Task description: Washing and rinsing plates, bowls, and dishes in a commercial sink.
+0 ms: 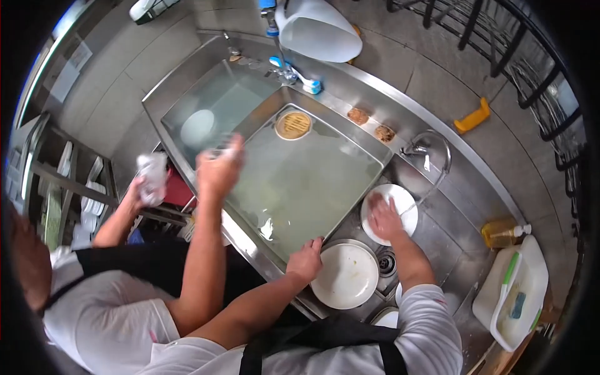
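Note:
My right hand [385, 219] lies with spread fingers on the face of a white plate [407, 199], under a thin stream from the curved metal faucet [415, 149]. The fingers are partly blurred. My left hand [304, 260] is curled over the near edge of the water-filled sink basin [300, 183]; its fingertips are partly hidden. Right beside it, a white shallow dish [347, 276] sits on top of another, with a few food specks inside. More white dishes [388, 318] show near my apron, partly covered by my arm.
At left, a co-worker's blurred hand [218, 166] holds something unclear; the other hand grips clear containers [152, 180]. A ribbed tan disc [294, 124] sits in the basin's corner. Scrubbers [384, 133], a blue-white brush [307, 84], a soap bottle [504, 234] and a white tub [499, 300] stand around.

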